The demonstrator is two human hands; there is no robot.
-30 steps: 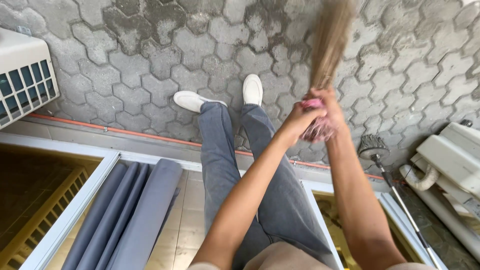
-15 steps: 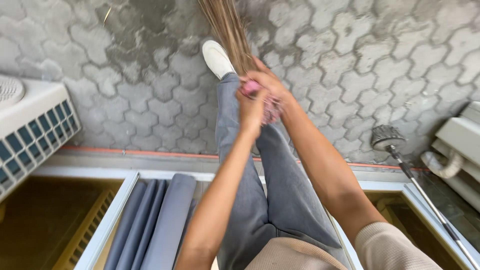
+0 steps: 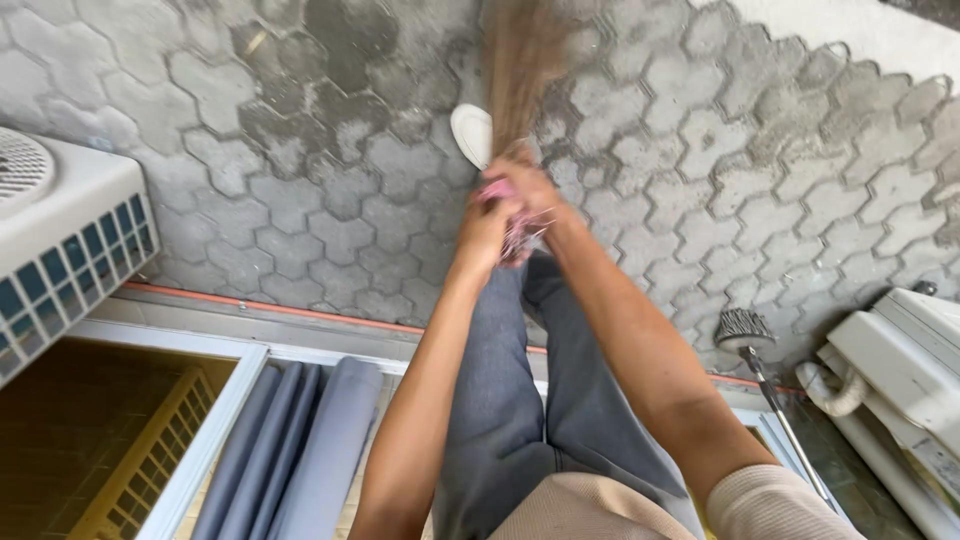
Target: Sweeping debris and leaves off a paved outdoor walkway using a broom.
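Outdoors, I see grey hexagonal paving [image 3: 300,200], stained dark in patches. My left hand [image 3: 487,225] and right hand [image 3: 530,200] are clenched together around the broom [image 3: 520,70], its blurred bristles over the paving by a white shoe [image 3: 470,135]. White units [image 3: 60,240] flank the doorway.

We count one straw broom [image 3: 520,70], blurred, and two hands: the left hand [image 3: 490,225] and the right hand [image 3: 530,195]. One white shoe [image 3: 471,133] shows. We see two white outdoor units [image 3: 60,250] [image 3: 900,370], one round brush [image 3: 742,327], and one grey curtain [image 3: 290,450].
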